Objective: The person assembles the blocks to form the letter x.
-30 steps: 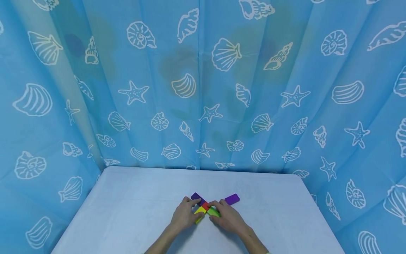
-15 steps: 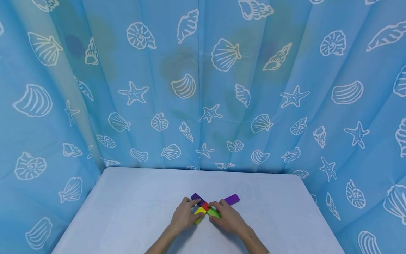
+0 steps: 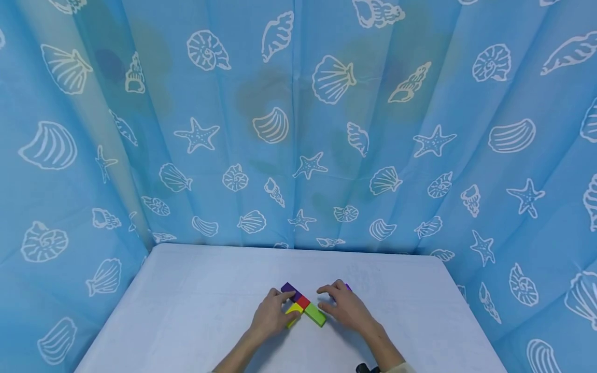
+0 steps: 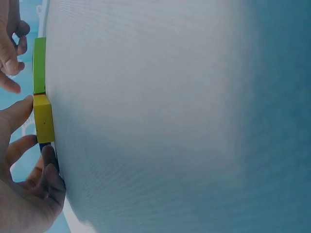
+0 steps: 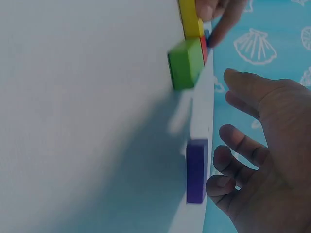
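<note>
My left hand [image 3: 269, 316] spans a joined group of blocks, its thumb at the yellow block [image 4: 44, 124] and its index fingertip on the dark purple block [image 3: 287, 288]. A small red block [image 3: 303, 302] sits at the group's middle, touching its neighbours. The green block [image 3: 315, 315] extends toward the lower right, with no hand on it. Raised above the table, my right hand [image 3: 349, 310] holds nothing, its fingers bent loosely. Close by its fingertips in the right wrist view lies a separate purple block [image 5: 197, 170], mostly hidden by the hand in the head view.
The blocks lie on a table with a white cloth [image 3: 210, 290]. A blue curtain [image 3: 298, 129] with white seashells and starfish hangs around its back and sides. A small black object [image 3: 363, 368] shows beside my right forearm.
My right hand has let go of the green block and moved right, over the separate purple block. The left hand stays where it was on the group.
</note>
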